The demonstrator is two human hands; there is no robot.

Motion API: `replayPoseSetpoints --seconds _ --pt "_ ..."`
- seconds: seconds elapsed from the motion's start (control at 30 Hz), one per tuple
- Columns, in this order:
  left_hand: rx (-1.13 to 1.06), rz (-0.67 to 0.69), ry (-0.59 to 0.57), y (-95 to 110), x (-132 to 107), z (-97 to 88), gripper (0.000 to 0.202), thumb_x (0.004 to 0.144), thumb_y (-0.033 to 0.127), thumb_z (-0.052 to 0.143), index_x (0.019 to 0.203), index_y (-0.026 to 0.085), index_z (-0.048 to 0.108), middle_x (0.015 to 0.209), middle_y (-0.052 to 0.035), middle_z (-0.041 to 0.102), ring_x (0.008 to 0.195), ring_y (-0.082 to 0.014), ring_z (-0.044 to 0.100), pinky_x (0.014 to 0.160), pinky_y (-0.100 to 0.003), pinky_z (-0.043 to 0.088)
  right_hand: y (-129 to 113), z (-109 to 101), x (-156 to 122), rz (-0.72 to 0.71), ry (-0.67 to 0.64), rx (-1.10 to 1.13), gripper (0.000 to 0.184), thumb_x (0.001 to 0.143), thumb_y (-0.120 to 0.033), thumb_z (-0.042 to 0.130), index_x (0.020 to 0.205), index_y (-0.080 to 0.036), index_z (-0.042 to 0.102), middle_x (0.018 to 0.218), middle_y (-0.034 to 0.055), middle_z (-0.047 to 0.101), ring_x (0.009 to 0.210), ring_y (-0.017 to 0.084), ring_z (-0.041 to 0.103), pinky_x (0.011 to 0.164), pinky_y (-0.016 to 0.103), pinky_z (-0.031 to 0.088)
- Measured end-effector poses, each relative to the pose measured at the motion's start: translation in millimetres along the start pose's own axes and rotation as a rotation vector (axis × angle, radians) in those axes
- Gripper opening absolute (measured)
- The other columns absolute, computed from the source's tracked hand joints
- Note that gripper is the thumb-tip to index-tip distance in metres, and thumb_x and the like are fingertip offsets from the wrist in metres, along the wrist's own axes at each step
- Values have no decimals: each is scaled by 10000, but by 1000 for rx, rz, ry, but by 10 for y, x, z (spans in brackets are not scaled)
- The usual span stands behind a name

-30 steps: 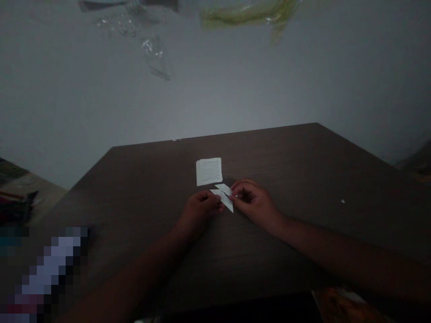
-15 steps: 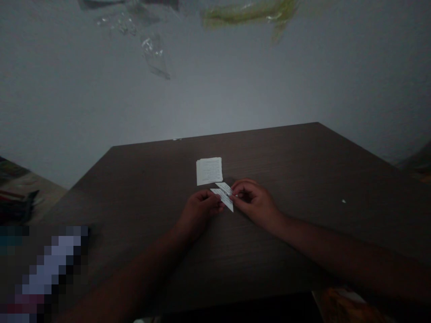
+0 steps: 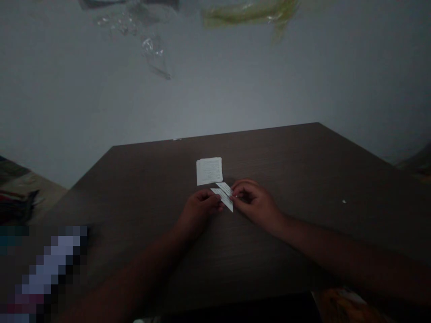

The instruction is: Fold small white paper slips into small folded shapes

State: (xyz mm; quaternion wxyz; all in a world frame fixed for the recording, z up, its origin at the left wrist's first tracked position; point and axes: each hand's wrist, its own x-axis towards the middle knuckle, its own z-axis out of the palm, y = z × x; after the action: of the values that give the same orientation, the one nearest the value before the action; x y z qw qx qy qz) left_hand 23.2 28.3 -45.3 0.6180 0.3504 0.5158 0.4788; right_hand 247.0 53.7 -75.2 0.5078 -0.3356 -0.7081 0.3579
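A small piece of printed white paper [image 3: 222,199], pointed at its ends, is held above the dark table [image 3: 161,179]. My left hand [image 3: 201,207] pinches its left side between thumb and fingers. From the right, my right hand [image 3: 252,198] has its thumb and fingertips closed on the paper's upper right part, where a second slanted flap [image 3: 224,187] shows. Whether the flap is a fold or a separate sheet I cannot tell. Just beyond the hands lies a stack of square printed paper sheets [image 3: 209,170], slightly uneven at the edges.
A pale wall [image 3: 235,85] rises behind the table, with clear plastic [image 3: 155,51] and yellow tape [image 3: 249,15] on it. A tiny white scrap [image 3: 344,201] lies at the right. A blurred-out light object [image 3: 54,264] is at the lower left.
Barely anything differs. The right hand's fingertips have shifted very slightly at the paper, and both hands keep their grip.
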Motion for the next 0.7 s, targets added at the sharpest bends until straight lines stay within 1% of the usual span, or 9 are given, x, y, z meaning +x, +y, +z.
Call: replayPoseSetpoints --seconds 0.1,0.27,0.4,0.5,0.6,0.7 --pt "-2 3 -7 7 -13 1 355 787 266 1095 734 200 751 788 -17 793 771 -182 772 785 -280 655 -4 -3 1 -16 4 0 65 1035 -249 879 1018 -299 841 1169 76 856 1046 267 828 896 420 709" --pt "4 2 -8 16 -15 2 375 762 291 1118 740 200 755 786 -9 785 771 -184 774 767 -275 648 -10 -17 14 -35 -5 15 57 1034 -254 874 1020 -301 844 1162 72 853 1029 263 823 887 417 708" --pt "0 -10 8 22 -11 9 342 788 239 1087 736 203 751 791 -18 791 755 -178 763 761 -270 654 -9 -34 30 -47 -35 4 61 1041 -251 849 1004 -294 826 1144 69 855 1030 260 826 897 410 699" --pt "-11 -15 5 21 -8 7 295 803 223 1079 765 206 787 823 -32 812 755 -179 757 771 -279 664 -7 -39 40 -45 -46 11 76 1037 -247 844 983 -290 812 1120 71 857 1031 266 828 906 418 694" --pt "-8 -4 -14 12 -2 -7 294 787 268 1104 799 205 817 839 -37 823 762 -181 753 770 -282 657 -7 -40 44 -40 -50 37 78 1029 -240 838 978 -293 814 1094 66 855 1009 267 825 896 421 691" --pt "4 12 -30 0 4 -26 345 763 347 1121 818 201 813 858 -36 830 782 -180 755 787 -286 653 -13 -45 46 -15 -65 39 65 1029 -256 841 981 -295 822 1089 63 853 1017 268 819 913 428 692"
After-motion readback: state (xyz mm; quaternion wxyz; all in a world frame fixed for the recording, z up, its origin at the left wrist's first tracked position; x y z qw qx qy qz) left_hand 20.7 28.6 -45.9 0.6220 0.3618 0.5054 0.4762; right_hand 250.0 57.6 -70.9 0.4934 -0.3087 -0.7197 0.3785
